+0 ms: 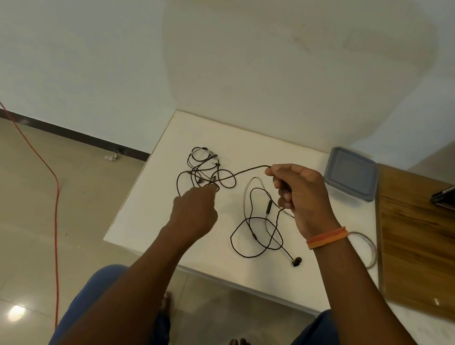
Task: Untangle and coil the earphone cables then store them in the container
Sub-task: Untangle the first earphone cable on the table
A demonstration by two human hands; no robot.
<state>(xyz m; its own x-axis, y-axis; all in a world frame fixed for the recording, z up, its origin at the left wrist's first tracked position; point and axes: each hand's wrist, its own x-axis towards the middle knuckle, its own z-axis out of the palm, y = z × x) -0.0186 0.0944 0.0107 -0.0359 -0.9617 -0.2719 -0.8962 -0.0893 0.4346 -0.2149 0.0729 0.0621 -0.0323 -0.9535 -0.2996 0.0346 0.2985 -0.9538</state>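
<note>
Two hands, right hand [297, 195] gripping earphone cable [250, 171], left hand [196, 210] pinching tangle [202, 168]

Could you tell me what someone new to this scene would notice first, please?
The eye goes first to the tangled black earphone cables on the white table, with the right hand gripping one strand and the left hand pinching into the knot. Next comes the clear plastic container with a grey lid at the table's far right, and the red cord trailing across the floor at left.
</note>
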